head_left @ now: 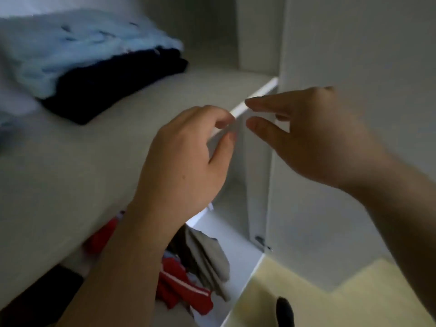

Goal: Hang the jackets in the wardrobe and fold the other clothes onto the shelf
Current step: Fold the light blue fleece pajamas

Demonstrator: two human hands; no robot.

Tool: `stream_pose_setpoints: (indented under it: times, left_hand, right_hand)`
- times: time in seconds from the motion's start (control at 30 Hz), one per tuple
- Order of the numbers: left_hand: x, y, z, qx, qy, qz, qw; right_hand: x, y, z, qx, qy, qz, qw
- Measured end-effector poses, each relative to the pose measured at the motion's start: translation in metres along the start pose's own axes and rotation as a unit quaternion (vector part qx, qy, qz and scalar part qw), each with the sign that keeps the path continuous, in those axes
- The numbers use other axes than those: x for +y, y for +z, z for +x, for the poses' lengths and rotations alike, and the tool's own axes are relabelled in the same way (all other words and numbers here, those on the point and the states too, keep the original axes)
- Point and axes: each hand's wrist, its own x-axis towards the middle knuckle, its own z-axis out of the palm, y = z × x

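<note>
Left hand [186, 156] and right hand [313, 135] hover empty, fingers loose. A careless reach could topple the folded pile [94, 67] upper left.

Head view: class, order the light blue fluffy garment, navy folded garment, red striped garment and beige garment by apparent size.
1. light blue fluffy garment
2. navy folded garment, partly covered by the blue one
3. red striped garment and beige garment: look alike, and a forearm hides part, so unranked
</note>
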Motion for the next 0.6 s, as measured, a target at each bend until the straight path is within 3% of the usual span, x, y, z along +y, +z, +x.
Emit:
stream_pose_setpoints:
  times: [0.23, 0.43, 0.6]
  left_hand:
    - [0.106, 0.090, -0.023, -0.162, 0.151, -0.149, 0.964]
    - [0.243, 0.149, -0.058, -0.250, 0.267, -0.235, 0.900]
    - [0.381, 0.190, -0.113, -0.299, 0.348, -0.291, 0.840]
  right_hand:
    - [0.044, -0.078, -0.144, 0.051, 0.217, -0.109, 0.969]
    - [0.067, -0.154, -0.280, 0.119, 0.394, -0.139, 0.901]
    - [0.085, -0.221, -0.405, 0.170, 0.475, -0.202, 0.839]
